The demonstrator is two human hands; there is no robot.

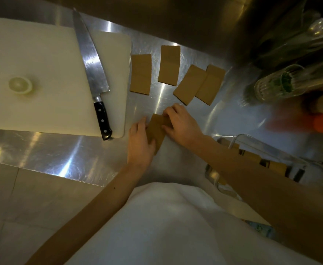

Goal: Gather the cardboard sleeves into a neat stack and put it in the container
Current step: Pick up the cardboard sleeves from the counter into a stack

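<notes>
Several flat brown cardboard sleeves lie on the steel counter: one [140,74] beside the cutting board, one [168,65] further back, and two overlapping ones [190,84] [211,85] to the right. Nearer to me, a small stack of sleeves [156,131] is pinched between both hands. My left hand [140,142] grips its left and near edge. My right hand [179,124] presses on its right side, fingers covering part of it. A metal container [252,142] at the near right holds more brown sleeves, partly hidden by my right forearm.
A white cutting board [47,77] at the left carries a large chef's knife [93,73] and a lemon half [20,85]. Glassware [277,85] and blurred orange items [321,123] crowd the right. The counter's front edge [61,172] runs diagonally below my hands.
</notes>
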